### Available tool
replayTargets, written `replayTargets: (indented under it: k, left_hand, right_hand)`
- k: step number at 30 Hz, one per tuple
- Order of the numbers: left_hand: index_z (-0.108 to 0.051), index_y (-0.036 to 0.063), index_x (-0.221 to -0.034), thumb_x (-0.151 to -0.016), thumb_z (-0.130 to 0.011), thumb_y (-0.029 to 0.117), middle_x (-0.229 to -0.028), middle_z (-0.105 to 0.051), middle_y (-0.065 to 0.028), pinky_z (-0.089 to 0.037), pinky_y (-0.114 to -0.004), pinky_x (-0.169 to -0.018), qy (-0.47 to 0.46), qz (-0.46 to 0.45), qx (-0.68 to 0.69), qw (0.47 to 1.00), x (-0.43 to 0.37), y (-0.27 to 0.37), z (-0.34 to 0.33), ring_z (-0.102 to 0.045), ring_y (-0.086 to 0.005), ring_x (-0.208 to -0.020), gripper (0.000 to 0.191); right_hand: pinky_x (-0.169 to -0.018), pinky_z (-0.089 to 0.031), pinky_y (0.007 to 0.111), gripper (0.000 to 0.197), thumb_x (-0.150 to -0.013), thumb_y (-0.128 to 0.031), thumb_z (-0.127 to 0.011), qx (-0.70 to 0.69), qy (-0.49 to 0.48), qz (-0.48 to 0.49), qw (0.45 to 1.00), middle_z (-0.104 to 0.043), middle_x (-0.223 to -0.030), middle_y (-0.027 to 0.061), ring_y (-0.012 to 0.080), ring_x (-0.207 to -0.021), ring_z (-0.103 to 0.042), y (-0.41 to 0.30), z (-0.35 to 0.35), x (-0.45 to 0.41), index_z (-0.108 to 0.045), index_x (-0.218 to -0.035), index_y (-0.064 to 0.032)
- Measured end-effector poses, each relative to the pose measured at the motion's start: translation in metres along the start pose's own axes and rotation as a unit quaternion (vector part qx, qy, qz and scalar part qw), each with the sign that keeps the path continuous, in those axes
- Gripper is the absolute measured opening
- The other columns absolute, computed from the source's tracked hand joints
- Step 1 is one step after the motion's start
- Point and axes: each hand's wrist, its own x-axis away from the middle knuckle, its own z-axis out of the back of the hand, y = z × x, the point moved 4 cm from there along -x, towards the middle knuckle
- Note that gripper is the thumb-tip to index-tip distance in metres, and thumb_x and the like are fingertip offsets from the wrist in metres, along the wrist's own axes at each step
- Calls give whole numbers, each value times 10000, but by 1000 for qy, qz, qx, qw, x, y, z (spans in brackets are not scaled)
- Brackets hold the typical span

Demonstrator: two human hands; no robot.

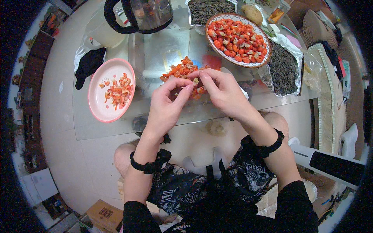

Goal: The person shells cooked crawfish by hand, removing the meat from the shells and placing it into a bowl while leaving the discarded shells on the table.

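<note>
Over the glass table, my left hand [167, 102] and my right hand [225, 88] meet fingertip to fingertip. Both pinch a small pale, yellowish-green piece [196, 81], partly hidden by the fingers. Beneath and behind them lies a loose heap of orange-red shell-like scraps [182, 70]. To the left, a pink-rimmed white dish [97, 102] holds small curled orange-and-white pieces [119, 91] that look like peeled shellfish meat. Beyond my right hand, a patterned bowl with a brown rim [266, 59] is full of rounded red pieces with pale tufts [237, 39], perhaps crayfish tails.
Foil trays of dark dried bits stand at the back [212, 11] and right [282, 68]. A glass kettle [151, 14] with a black handle, a clear plastic tub [106, 32], a black cloth item [90, 64], a potato-like tuber [252, 14] and a jar [278, 13] surround the work area.
</note>
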Motion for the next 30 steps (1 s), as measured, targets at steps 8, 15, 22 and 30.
replayTargets:
  k: [8, 15, 22, 30]
  left_hand:
    - [-686, -1, -1035, -955, -640, 125, -875, -673, -4, -477, -223, -694, -3, -13, -16, 1000, 0, -1, 1, -579, -58, -771, 157]
    - [-684, 1, -1023, -947, -643, 120, -877, -667, -2, -470, -223, -678, 3, 1, -34, 999, 1, 1, 3, -573, -55, -769, 147]
    - [-674, 4, -1012, -943, -645, 104, -940, -677, -8, -500, -238, -788, 8, -27, -57, 998, 0, -8, 8, -607, -78, -856, 125]
    - [-674, -2, -1011, -943, -638, 99, -951, -682, -26, -499, -248, -803, 2, -33, -85, 996, 0, 0, 7, -615, -92, -875, 127]
  right_hand:
    - [-762, -543, 339, 285, -962, -244, -619, 41, -27, -15, 999, -720, -968, 153, 213, -867, -692, -5, -1, 4, -692, -1056, 15]
    - [-749, -541, 356, 256, -959, -218, -609, 65, -21, -25, 997, -710, -937, 155, 240, -853, -686, -4, 1, 3, -678, -1023, 20]
    - [-734, -536, 352, 244, -972, -202, -587, 67, -30, -7, 997, -704, -916, 154, 227, -835, -676, -8, 1, 3, -671, -1023, 22]
    - [-717, -542, 337, 233, -940, -206, -645, 61, -34, -9, 998, -705, -912, 138, 209, -791, -679, -6, -1, 4, -671, -1009, 15]
